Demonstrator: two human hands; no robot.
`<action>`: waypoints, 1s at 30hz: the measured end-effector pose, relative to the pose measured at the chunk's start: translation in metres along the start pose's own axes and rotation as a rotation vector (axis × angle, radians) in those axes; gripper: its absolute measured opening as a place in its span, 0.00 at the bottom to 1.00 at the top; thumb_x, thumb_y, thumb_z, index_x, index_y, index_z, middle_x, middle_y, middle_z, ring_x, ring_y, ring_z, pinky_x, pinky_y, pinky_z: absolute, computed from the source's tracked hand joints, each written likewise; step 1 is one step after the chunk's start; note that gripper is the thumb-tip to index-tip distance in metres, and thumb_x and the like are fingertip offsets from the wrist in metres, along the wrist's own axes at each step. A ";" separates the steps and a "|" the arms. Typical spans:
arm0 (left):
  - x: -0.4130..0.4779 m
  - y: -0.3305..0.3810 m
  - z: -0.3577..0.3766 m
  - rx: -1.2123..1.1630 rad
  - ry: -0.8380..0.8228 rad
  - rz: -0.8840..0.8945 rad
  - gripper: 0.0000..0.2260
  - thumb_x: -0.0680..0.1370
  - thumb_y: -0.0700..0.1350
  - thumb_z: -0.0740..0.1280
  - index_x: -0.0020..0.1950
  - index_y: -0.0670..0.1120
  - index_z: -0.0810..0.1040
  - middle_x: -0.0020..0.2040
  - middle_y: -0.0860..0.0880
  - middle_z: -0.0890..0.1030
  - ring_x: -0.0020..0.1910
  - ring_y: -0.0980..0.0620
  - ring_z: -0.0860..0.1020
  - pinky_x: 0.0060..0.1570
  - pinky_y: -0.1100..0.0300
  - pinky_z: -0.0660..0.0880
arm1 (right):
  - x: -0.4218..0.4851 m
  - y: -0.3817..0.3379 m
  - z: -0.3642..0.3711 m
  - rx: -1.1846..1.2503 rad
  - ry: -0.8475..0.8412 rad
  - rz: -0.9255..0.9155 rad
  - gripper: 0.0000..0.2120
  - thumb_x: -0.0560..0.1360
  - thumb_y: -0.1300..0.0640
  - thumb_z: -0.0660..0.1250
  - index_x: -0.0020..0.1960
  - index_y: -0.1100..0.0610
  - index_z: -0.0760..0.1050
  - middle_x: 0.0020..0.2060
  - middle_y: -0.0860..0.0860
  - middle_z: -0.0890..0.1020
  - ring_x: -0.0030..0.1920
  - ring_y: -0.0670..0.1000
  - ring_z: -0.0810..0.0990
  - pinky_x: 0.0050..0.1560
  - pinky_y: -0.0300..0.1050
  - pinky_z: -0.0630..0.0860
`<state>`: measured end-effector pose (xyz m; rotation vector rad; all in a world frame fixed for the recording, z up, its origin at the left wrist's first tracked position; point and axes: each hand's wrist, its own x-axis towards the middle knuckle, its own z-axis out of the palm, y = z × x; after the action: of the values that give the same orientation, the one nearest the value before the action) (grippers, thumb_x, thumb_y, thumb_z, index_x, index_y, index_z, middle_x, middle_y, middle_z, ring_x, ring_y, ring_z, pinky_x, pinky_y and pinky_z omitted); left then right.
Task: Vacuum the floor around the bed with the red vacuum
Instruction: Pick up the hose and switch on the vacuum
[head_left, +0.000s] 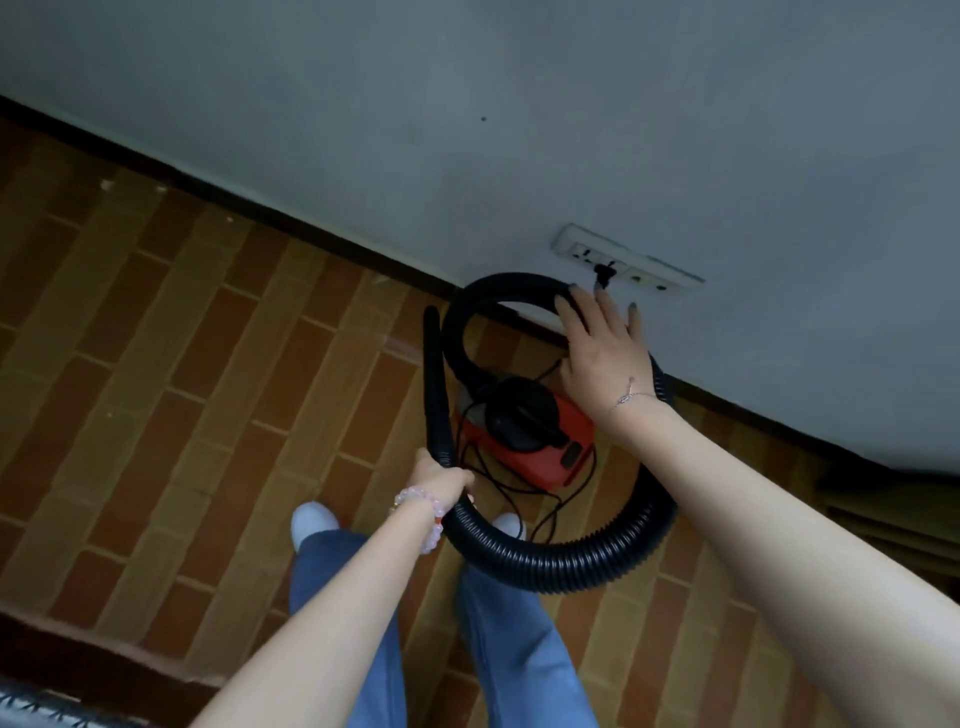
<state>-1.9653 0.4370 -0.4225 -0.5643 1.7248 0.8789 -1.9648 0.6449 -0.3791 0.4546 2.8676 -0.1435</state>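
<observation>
Nearest the camera we note two legs in blue trousers (514, 649) and light shoes (312, 521) standing on the brick-pattern floor (171, 364).

Left hand (441, 480): fingers are curled round the black ribbed hose (550, 566), gripping it close to its free end. That end points away from the person, toward the wall. A bead bracelet (422, 519) sits on this wrist.

From the grip, the hose sweeps in a wide loop past the right shoe, passes under the right forearm, and curls back over to the red vacuum (550, 460).

The red vacuum rests on the floor just in front of the feet, near the dark skirting (291, 228) at the foot of the wall (519, 104). Its thin black power cord (511, 486) lies in loose loops on the floor beside it.

Right hand (602, 353): fingers are straight and spread wide, holding nothing. It reaches over the top of the hose loop, with its fingertips just below the black plug (603, 273). We cannot tell whether they touch the hose. A thin chain bracelet (631, 397) is on this wrist.

Farthest, the plug sits in the white socket plate (660, 275) on the wall.
</observation>
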 end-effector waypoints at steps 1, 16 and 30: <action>0.001 -0.001 0.010 0.000 0.012 0.002 0.18 0.72 0.34 0.66 0.60 0.40 0.66 0.40 0.44 0.75 0.36 0.46 0.77 0.37 0.57 0.75 | -0.003 0.012 0.005 0.014 -0.057 0.058 0.31 0.75 0.63 0.61 0.76 0.59 0.56 0.75 0.57 0.60 0.75 0.59 0.57 0.72 0.61 0.55; 0.022 0.023 0.051 -0.264 0.036 0.065 0.19 0.72 0.44 0.72 0.57 0.45 0.68 0.43 0.42 0.77 0.37 0.47 0.76 0.37 0.57 0.75 | -0.071 0.048 0.076 0.571 -0.197 0.331 0.32 0.73 0.66 0.62 0.75 0.52 0.59 0.65 0.57 0.70 0.61 0.59 0.73 0.57 0.49 0.72; 0.034 -0.009 0.044 -0.225 -0.097 -0.053 0.45 0.60 0.73 0.69 0.71 0.51 0.64 0.62 0.49 0.74 0.59 0.48 0.75 0.62 0.49 0.72 | -0.111 -0.012 0.102 0.826 -0.317 0.204 0.37 0.71 0.67 0.67 0.75 0.45 0.59 0.65 0.50 0.71 0.64 0.52 0.72 0.57 0.40 0.70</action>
<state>-1.9433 0.4673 -0.4641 -0.7015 1.5275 1.0530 -1.8442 0.5876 -0.4504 0.7698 2.3163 -1.2517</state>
